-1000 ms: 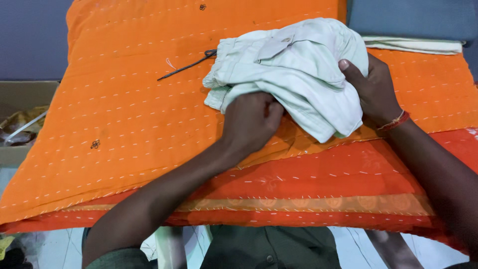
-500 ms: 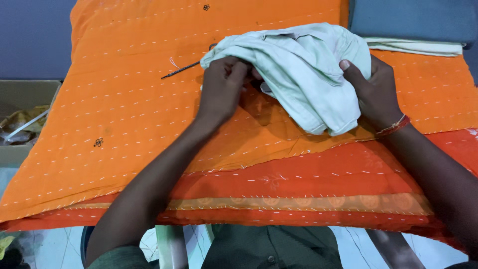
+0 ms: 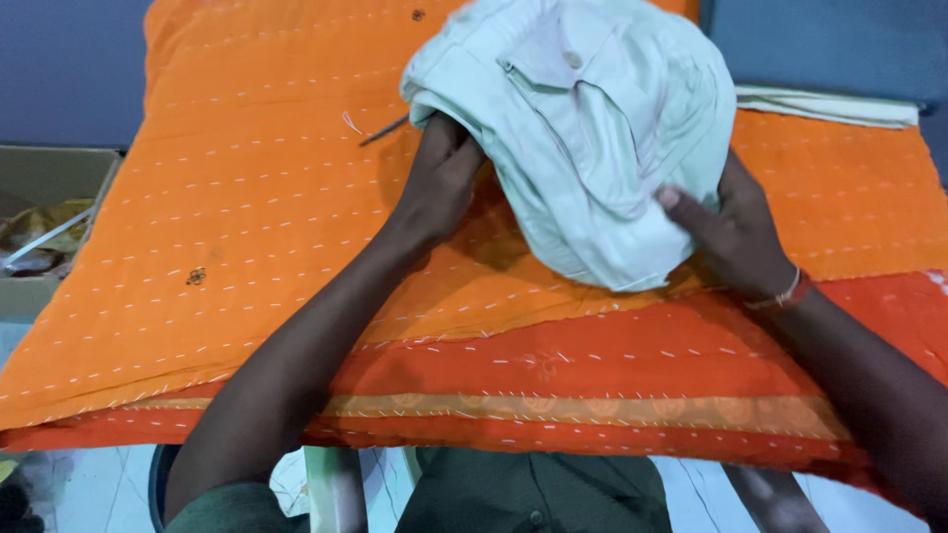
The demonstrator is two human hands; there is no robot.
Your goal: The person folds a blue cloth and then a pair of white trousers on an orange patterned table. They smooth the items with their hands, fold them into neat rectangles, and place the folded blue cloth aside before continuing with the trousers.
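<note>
A bunched pale green garment [image 3: 583, 128] with a button and a flap is lifted above the orange stitched cloth [image 3: 247, 217] that covers the table. My left hand [image 3: 439, 178] grips the garment's left edge from below. My right hand [image 3: 726, 232] holds its right side, thumb on the fabric; a red thread band circles that wrist. A thin dark cord [image 3: 383, 129] lies on the cloth, partly hidden behind the garment and my left hand.
A darker orange-red band with a patterned border [image 3: 592, 405] hangs over the near table edge. A folded pale cloth [image 3: 829, 104] lies at the far right. A cardboard box [image 3: 44, 212] with clutter stands on the left. Blue wall behind.
Both hands have raised the garment and turned it over, so its button and flap now face me. My left hand moved from under the bundle to its upper left edge.
</note>
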